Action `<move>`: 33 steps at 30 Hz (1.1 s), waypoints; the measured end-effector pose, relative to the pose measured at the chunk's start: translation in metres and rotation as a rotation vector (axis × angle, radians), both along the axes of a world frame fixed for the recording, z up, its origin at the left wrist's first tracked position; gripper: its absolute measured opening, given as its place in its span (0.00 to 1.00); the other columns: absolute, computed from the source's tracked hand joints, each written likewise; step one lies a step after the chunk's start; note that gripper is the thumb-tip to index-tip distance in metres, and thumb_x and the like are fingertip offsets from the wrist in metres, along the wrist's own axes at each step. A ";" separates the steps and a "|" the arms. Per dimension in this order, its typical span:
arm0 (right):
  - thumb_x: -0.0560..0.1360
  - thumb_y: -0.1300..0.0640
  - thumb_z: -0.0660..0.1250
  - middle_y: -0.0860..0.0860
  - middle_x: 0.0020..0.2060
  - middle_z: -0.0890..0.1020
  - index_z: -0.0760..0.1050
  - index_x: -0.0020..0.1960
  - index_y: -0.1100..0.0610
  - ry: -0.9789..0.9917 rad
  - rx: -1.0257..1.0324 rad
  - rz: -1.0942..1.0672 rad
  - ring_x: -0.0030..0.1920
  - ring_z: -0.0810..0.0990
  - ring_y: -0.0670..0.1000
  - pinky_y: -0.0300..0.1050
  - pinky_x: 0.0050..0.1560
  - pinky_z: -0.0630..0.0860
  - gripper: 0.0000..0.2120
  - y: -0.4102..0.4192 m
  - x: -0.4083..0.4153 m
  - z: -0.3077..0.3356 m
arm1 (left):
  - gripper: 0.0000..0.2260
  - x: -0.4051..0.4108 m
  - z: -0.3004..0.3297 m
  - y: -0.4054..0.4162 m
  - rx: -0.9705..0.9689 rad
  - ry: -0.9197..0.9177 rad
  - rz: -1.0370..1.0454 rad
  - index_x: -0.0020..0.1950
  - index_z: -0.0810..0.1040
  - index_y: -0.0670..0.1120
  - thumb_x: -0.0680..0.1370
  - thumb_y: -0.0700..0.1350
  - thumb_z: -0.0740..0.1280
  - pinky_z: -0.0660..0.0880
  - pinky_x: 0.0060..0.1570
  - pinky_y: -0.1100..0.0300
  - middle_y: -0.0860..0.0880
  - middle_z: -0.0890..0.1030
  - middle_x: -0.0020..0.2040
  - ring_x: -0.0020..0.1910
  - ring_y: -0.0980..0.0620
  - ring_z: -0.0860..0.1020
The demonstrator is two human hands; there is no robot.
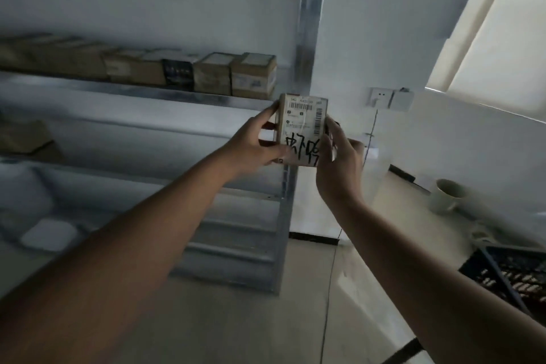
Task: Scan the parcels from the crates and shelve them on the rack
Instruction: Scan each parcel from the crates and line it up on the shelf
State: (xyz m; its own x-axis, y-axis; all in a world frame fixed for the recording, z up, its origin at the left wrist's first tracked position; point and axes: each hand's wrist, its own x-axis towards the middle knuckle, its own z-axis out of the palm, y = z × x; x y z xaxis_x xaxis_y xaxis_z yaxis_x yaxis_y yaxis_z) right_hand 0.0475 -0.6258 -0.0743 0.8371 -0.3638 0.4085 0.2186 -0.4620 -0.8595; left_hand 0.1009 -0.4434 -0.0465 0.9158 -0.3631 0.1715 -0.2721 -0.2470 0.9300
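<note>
While you hold the small cardboard parcel point(302, 128) up between both hands, left hand point(260, 142) clasping its left edge and right hand point(339, 162) its right, it sits just off the rack's point(307, 38) right post. It looks light and stiff; its taped faces may slip, so keep each grip on the side edges. Shelved boxes point(236, 74) stand just up-left of your grip.

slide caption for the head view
Both hands, left hand and right hand, hold a labelled parcel up beside the rack shelf of boxes.
</note>
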 end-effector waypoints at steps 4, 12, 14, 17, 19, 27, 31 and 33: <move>0.88 0.49 0.58 0.53 0.60 0.69 0.68 0.80 0.40 -0.005 -0.007 0.068 0.50 0.71 0.36 0.22 0.50 0.72 0.21 0.083 0.025 -0.006 | 0.43 0.000 -0.003 0.084 -0.065 0.020 0.103 0.84 0.60 0.61 0.78 0.35 0.76 0.86 0.48 0.45 0.55 0.77 0.64 0.55 0.48 0.86; 0.88 0.49 0.58 0.51 0.59 0.68 0.65 0.81 0.39 0.042 -0.052 0.249 0.49 0.70 0.36 0.24 0.44 0.66 0.22 0.229 0.087 -0.017 | 0.48 0.023 -0.016 0.231 -0.022 -0.037 0.303 0.85 0.58 0.61 0.74 0.36 0.80 0.84 0.52 0.59 0.52 0.76 0.70 0.66 0.53 0.79; 0.88 0.49 0.58 0.51 0.59 0.68 0.65 0.81 0.39 0.046 -0.073 0.293 0.49 0.69 0.35 0.24 0.46 0.65 0.22 0.265 0.109 -0.023 | 0.51 0.033 -0.023 0.267 0.021 -0.047 0.346 0.86 0.56 0.60 0.72 0.36 0.82 0.83 0.53 0.61 0.53 0.76 0.70 0.67 0.54 0.78; 0.88 0.49 0.58 0.51 0.58 0.69 0.65 0.81 0.38 0.055 -0.078 0.345 0.48 0.69 0.35 0.29 0.52 0.70 0.22 0.321 0.145 -0.034 | 0.54 0.056 -0.036 0.319 0.058 -0.048 0.416 0.86 0.56 0.58 0.70 0.32 0.82 0.83 0.49 0.61 0.52 0.76 0.68 0.65 0.55 0.79; 0.88 0.49 0.58 0.50 0.57 0.68 0.65 0.81 0.38 0.065 -0.078 0.399 0.47 0.69 0.36 0.34 0.55 0.72 0.22 0.358 0.169 -0.042 | 0.55 0.073 -0.043 0.352 0.087 -0.046 0.480 0.85 0.56 0.57 0.69 0.30 0.82 0.83 0.48 0.61 0.53 0.76 0.66 0.62 0.57 0.79; 0.88 0.48 0.58 0.54 0.60 0.71 0.67 0.80 0.38 0.111 -0.073 0.603 0.51 0.74 0.46 0.33 0.54 0.71 0.21 0.492 0.263 -0.059 | 0.56 0.136 -0.056 0.475 0.231 -0.032 0.706 0.85 0.57 0.55 0.66 0.35 0.85 0.83 0.57 0.59 0.52 0.75 0.71 0.68 0.53 0.77; 0.88 0.49 0.59 0.54 0.60 0.71 0.67 0.80 0.38 0.132 -0.090 0.668 0.50 0.72 0.45 0.35 0.56 0.72 0.21 0.553 0.295 -0.067 | 0.56 0.157 -0.065 0.536 0.258 -0.024 0.774 0.84 0.59 0.55 0.64 0.38 0.86 0.85 0.55 0.51 0.52 0.78 0.68 0.64 0.53 0.80; 0.88 0.50 0.59 0.54 0.59 0.70 0.67 0.80 0.39 0.137 -0.119 0.686 0.48 0.70 0.40 0.38 0.60 0.71 0.21 0.584 0.309 -0.074 | 0.55 0.168 -0.071 0.567 0.259 -0.020 0.793 0.84 0.61 0.55 0.63 0.38 0.86 0.86 0.53 0.50 0.53 0.79 0.66 0.62 0.53 0.81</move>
